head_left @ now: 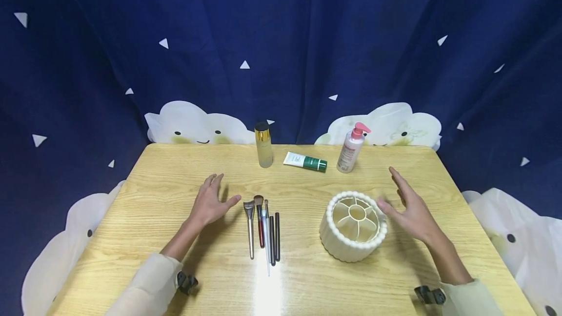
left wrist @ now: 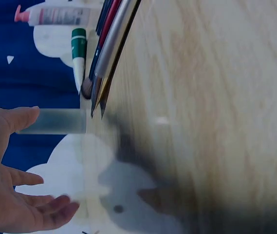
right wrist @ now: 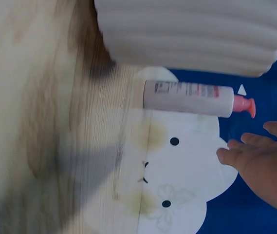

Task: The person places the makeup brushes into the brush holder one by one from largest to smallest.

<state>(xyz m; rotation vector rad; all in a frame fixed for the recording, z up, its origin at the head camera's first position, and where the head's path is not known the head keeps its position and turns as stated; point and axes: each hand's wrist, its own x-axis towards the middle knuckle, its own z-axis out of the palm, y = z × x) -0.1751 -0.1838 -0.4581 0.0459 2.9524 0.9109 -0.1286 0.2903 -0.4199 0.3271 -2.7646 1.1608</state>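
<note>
My left hand (head_left: 210, 202) hovers over the table, fingers spread, holding nothing. Just right of it lie several makeup brushes side by side: a flat-headed silver one (head_left: 250, 230), a fluffy one with a red handle (head_left: 261, 228), and thinner dark ones (head_left: 277, 235). On the right stands a cream, fluted round holder (head_left: 351, 247) with a beaded rim and petal-shaped dividers inside; its compartments show no contents. My right hand (head_left: 410, 211) is beside it, fingers extended, thumb near the rim; whether it touches I cannot tell. In the right wrist view, the holder's ribbed wall (right wrist: 192, 36) is above the hand (right wrist: 265, 161).
Along the back of the wooden table (head_left: 197, 160) stand a gold-necked bottle with a black cap (head_left: 264, 150) and a pink pump bottle (head_left: 350, 152). A green and white tube (head_left: 305, 161) lies between them. A dark blue curtain (head_left: 281, 38) hangs behind.
</note>
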